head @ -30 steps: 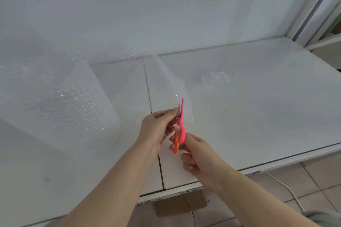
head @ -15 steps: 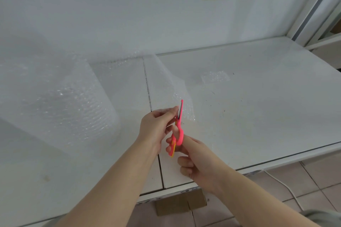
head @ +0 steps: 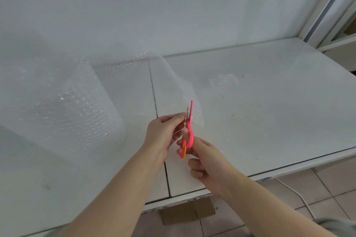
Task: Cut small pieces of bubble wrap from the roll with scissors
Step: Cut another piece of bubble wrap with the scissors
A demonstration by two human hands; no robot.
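Bubble wrap sheet (head: 179, 90), clear and dimpled, trails from the fat cylindrical roll (head: 63, 107) at 9 o'clock to table centre, where my left hand (head: 163, 134) pinches its near edge and my right hand (head: 208, 161) grips pink plastic scissors (head: 189, 127), blades slightly parted on it.

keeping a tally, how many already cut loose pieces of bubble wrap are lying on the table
1. A small cut piece lies flat on the table, right of the sheet being cut. Clear film is hard to see on white, so others may be missed.
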